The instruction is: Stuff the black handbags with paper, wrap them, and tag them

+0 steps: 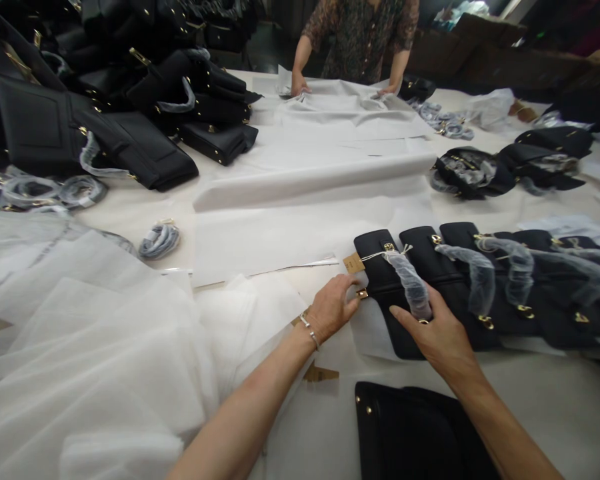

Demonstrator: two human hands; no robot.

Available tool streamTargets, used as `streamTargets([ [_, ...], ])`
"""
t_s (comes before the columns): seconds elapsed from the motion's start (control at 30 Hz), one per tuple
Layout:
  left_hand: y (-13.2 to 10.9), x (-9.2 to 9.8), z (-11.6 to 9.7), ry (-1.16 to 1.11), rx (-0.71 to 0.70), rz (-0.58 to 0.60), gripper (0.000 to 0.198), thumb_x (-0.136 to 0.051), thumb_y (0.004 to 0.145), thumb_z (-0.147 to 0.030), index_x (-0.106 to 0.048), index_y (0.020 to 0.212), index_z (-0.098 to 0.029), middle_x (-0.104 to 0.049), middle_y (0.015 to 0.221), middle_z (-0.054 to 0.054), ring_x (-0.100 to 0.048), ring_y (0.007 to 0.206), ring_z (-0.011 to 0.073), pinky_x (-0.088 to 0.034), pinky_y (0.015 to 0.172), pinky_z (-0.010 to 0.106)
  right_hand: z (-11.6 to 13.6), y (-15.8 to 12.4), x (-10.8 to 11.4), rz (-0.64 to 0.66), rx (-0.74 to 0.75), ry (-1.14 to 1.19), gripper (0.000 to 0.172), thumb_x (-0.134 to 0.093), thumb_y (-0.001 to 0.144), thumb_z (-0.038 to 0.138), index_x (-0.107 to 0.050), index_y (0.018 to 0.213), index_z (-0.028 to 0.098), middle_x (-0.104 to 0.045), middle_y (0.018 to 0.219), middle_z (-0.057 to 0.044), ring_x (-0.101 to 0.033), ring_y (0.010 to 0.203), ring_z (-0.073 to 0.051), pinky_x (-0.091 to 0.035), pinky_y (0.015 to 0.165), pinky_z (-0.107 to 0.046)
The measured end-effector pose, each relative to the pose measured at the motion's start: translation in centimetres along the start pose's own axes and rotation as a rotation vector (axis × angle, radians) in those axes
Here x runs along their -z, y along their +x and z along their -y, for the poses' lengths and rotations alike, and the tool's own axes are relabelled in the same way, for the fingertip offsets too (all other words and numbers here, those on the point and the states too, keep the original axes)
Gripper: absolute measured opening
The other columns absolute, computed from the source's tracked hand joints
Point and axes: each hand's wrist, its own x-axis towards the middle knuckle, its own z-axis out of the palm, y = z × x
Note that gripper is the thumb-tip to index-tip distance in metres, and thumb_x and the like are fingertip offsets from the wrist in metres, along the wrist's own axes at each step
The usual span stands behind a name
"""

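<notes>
Black handbag [387, 293] between left hand [333, 308], right hand [437, 333], touching both

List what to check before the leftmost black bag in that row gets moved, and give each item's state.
1. Left hand at the first bag, by its gold stud: ok. Whether it pinches, cannot tell.
2. Right hand flat on that bag: ok.
3. Clear wrap covers the handle: ok.
4. Paper tag on its string: ok.
5. Bag free of the next bag: not ok, they overlap.
6. Co-worker's hand out of the way: ok, on the white paper at the far side.
</notes>
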Motion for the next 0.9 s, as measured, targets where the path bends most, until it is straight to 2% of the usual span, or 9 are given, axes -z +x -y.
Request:
streamTargets([
  [0.07,0.1,-0.1,-0.3,-0.163,0.084,-0.004,0.022,-0.060,0.080,-0.013,-0.057,0.100,-0.021,-0.060,0.105,0.004,-0.055,0.098,0.0185,-0.044,0.088,0.029,0.0,0.0,0.0,-0.005,0.011,0.004,0.077,-0.064,0.071,0.059,-0.048,0.137,0.024,-0.066,0.112,-0.009,-0.064,0.084,-0.025,-0.050,0.082,-0.039],
  [0.17,0.8,0.1,-0.1,-0.429,0.242,0.073,0.018,-0.067,0.074,-0.019,-0.055,0.087,-0.018,-0.060,0.090,0.001,-0.054,0.077,0.0130,-0.044,0.073,0.024,-0.1,0.1,-0.1,-0.005,0.031,0.022,0.077,-0.063,0.071,0.059,-0.047,0.138,0.024,-0.066,0.113,-0.010,-0.064,0.089,-0.027,-0.049,0.085,-0.041],
  [0.27,1.6,0.8,0.4,-0.699,0.350,0.183,0.030,-0.075,0.069,-0.032,-0.054,0.084,-0.016,-0.057,0.076,-0.002,-0.051,0.066,0.0099,-0.041,0.064,0.022,-0.1,0.1,-0.1,0.010,0.021,0.038,0.079,-0.063,0.071,0.059,-0.046,0.139,0.023,-0.066,0.112,-0.010,-0.064,0.091,-0.028,-0.048,0.087,-0.042],
  [0.37,1.9,1.3,0.5,-0.838,0.407,0.247,0.038,-0.078,0.066,-0.041,-0.054,0.082,-0.015,-0.054,0.069,-0.003,-0.049,0.060,0.0084,-0.040,0.060,0.022,0.0,0.1,-0.1,0.018,0.007,0.044,0.080,-0.063,0.071,0.059,-0.045,0.140,0.024,-0.065,0.114,-0.010,-0.064,0.093,-0.028,-0.047,0.088,-0.042],
  [0.53,1.3,2.1,-1.2,-0.772,0.481,0.240,0.034,-0.073,0.068,-0.043,-0.051,0.075,-0.017,-0.052,0.060,-0.004,-0.050,0.053,0.0094,-0.043,0.055,0.024,0.1,0.1,-0.3,0.022,0.025,0.021,0.083,-0.064,0.070,0.061,-0.043,0.141,0.023,-0.064,0.118,-0.011,-0.063,0.099,-0.030,-0.047,0.088,-0.042],
  [0.67,0.5,2.9,-3.7,-0.500,0.410,0.281,0.025,-0.057,0.080,-0.040,-0.051,0.071,-0.018,-0.055,0.060,-0.002,-0.054,0.057,0.0113,-0.043,0.058,0.024,0.4,0.2,-0.2,0.040,0.041,-0.036,0.091,-0.066,0.069,0.063,-0.038,0.145,0.022,-0.064,0.120,-0.014,-0.061,0.106,-0.033,-0.048,0.088,-0.044],
  [0.77,-0.3,3.2,-6.5,-0.343,0.305,0.225,0.023,-0.053,0.083,-0.036,-0.052,0.070,-0.018,-0.055,0.061,-0.001,-0.053,0.061,0.0123,-0.042,0.060,0.024,0.9,0.2,1.1,0.097,0.062,0.038,0.076,-0.063,0.073,0.058,-0.048,0.137,0.020,-0.070,0.103,-0.010,-0.065,0.095,-0.030,-0.050,0.083,-0.043],
  [0.83,-1.1,3.3,-9.0,-0.373,0.233,0.187,0.021,-0.052,0.084,-0.035,-0.053,0.071,-0.018,-0.055,0.064,-0.001,-0.053,0.064,0.0130,-0.043,0.062,0.024,1.5,-0.2,2.8,0.160,0.099,0.209,0.063,-0.063,0.075,0.052,-0.056,0.128,0.019,-0.071,0.097,-0.008,-0.067,0.090,-0.027,-0.051,0.084,-0.041],
  [0.9,-2.6,3.3,-12.0,-0.454,0.157,0.172,0.020,-0.052,0.085,-0.033,-0.054,0.074,-0.017,-0.055,0.068,0.000,-0.054,0.067,0.0134,-0.043,0.065,0.023,2.2,-1.3,5.0,0.264,0.128,0.425,0.057,-0.065,0.075,0.047,-0.057,0.124,0.019,-0.072,0.102,-0.008,-0.067,0.094,-0.026,-0.053,0.086,-0.039],
])
